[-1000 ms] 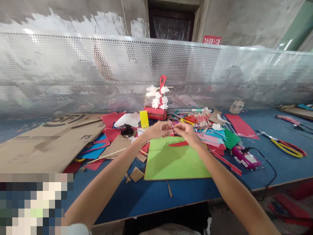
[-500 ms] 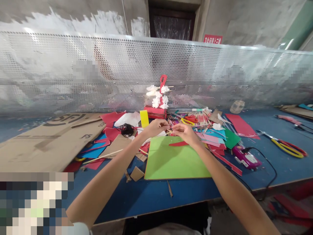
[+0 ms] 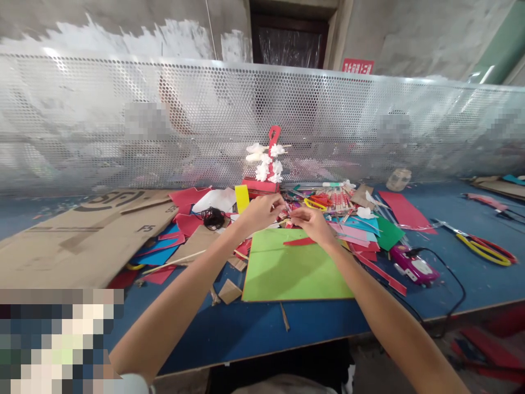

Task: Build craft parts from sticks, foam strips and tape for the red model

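Observation:
My left hand (image 3: 264,212) and my right hand (image 3: 309,220) are close together over the far edge of a lime-green sheet (image 3: 295,273). Both have thumb and fingers pinched, a small gap between the fingertips. What they pinch is too small to make out against the clutter behind. A red paper strip (image 3: 298,241) lies on the sheet below my right hand. Beyond the hands a red box (image 3: 259,187) carries an upright red looped strip (image 3: 274,137) with white crumpled flowers (image 3: 262,171). A yellow strip (image 3: 241,198) stands beside the box.
Left lies a large cardboard sheet (image 3: 82,241), near a coil of black cord (image 3: 213,218). Yellow-and-red-handled scissors (image 3: 484,246) and a purple device (image 3: 414,266) with a black cable are right. Coloured scraps spread around. A perforated metal screen (image 3: 336,126) closes off the table's back.
The fingertips of my two hands have moved slightly apart. My right hand has shifted a little to the right; the things on the table lie as before.

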`<state>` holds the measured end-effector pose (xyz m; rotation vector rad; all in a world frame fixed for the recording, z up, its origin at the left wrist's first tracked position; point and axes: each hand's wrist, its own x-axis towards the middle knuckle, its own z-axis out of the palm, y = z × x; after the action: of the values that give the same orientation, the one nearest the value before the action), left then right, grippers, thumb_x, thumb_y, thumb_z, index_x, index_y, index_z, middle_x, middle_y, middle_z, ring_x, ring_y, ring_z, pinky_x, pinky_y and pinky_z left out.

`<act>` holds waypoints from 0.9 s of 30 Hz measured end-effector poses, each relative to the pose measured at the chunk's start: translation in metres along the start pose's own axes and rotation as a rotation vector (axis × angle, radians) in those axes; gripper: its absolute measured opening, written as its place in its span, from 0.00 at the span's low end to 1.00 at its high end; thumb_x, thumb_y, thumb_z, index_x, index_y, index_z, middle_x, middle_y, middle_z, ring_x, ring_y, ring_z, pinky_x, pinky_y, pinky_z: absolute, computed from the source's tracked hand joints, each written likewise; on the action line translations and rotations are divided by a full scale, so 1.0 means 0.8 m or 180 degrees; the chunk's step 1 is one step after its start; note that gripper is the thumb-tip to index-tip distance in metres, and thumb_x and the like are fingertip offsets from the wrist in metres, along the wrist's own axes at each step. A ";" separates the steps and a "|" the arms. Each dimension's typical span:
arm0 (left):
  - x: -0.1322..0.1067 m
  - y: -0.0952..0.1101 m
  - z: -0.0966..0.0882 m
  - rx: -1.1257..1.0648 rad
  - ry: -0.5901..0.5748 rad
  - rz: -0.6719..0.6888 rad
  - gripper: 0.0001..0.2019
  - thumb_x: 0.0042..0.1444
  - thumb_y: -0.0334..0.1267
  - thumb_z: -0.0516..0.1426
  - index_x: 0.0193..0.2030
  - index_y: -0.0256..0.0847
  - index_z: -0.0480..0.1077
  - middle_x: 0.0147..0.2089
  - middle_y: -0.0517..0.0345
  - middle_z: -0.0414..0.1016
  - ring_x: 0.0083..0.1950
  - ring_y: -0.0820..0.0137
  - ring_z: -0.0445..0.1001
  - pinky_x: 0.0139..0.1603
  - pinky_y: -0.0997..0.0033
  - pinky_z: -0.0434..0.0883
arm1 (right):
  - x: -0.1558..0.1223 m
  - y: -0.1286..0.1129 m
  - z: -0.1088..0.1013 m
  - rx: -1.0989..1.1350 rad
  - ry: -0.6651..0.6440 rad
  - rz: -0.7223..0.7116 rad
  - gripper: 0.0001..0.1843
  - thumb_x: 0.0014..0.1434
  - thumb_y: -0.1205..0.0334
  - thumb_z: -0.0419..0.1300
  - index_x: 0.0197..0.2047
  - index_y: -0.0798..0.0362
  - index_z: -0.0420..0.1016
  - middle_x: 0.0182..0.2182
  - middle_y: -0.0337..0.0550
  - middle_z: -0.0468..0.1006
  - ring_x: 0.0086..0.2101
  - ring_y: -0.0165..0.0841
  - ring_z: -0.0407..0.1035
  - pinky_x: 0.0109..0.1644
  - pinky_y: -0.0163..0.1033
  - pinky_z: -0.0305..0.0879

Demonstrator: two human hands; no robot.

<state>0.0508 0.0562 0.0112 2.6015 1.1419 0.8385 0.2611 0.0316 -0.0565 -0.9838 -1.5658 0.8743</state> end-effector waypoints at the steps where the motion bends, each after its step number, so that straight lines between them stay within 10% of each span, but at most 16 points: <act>1: -0.003 0.009 -0.006 -0.0008 -0.0262 0.0035 0.12 0.63 0.41 0.54 0.41 0.40 0.77 0.34 0.55 0.80 0.32 0.69 0.75 0.36 0.73 0.67 | 0.000 0.000 0.000 0.0012 0.0025 0.0008 0.10 0.52 0.56 0.69 0.37 0.50 0.81 0.34 0.43 0.84 0.33 0.36 0.77 0.42 0.41 0.73; 4: -0.017 0.032 -0.014 -0.0179 -0.1670 -0.0042 0.14 0.64 0.45 0.54 0.37 0.39 0.77 0.31 0.53 0.80 0.27 0.70 0.75 0.31 0.74 0.66 | -0.001 -0.003 0.000 0.0133 0.0169 0.0085 0.11 0.50 0.56 0.70 0.37 0.51 0.81 0.33 0.43 0.83 0.33 0.35 0.76 0.42 0.40 0.72; 6: -0.027 0.045 -0.009 0.0275 -0.1946 -0.0196 0.14 0.61 0.47 0.57 0.42 0.38 0.77 0.34 0.49 0.81 0.29 0.66 0.77 0.31 0.72 0.67 | -0.002 -0.005 0.000 0.0323 0.0350 0.0242 0.13 0.48 0.56 0.71 0.36 0.51 0.80 0.32 0.42 0.83 0.33 0.34 0.76 0.41 0.40 0.72; 11: -0.042 0.071 0.029 0.1192 -0.1358 -0.0386 0.20 0.65 0.38 0.52 0.59 0.28 0.70 0.45 0.33 0.80 0.44 0.52 0.81 0.39 0.63 0.72 | 0.001 -0.004 0.000 0.0914 0.0656 0.0686 0.18 0.38 0.54 0.76 0.32 0.52 0.80 0.29 0.41 0.81 0.28 0.32 0.74 0.38 0.40 0.74; 17: -0.051 0.077 0.081 0.1984 -0.0702 -0.0680 0.33 0.62 0.22 0.49 0.74 0.26 0.50 0.44 0.32 0.77 0.39 0.59 0.81 0.34 0.68 0.75 | 0.006 0.003 -0.007 0.1144 0.0803 0.0805 0.21 0.35 0.55 0.77 0.32 0.52 0.80 0.29 0.40 0.82 0.27 0.30 0.74 0.36 0.39 0.75; 27: -0.065 0.092 0.103 0.2164 -0.0783 -0.0502 0.39 0.60 0.20 0.47 0.77 0.29 0.38 0.37 0.41 0.76 0.35 0.63 0.79 0.33 0.72 0.73 | 0.005 0.004 -0.007 0.1194 0.0715 0.0854 0.19 0.35 0.57 0.77 0.31 0.52 0.78 0.28 0.39 0.80 0.27 0.30 0.75 0.37 0.39 0.75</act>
<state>0.1144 -0.0273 -0.0512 2.9348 1.7557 0.0804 0.2665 0.0368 -0.0567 -0.9896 -1.0460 1.1516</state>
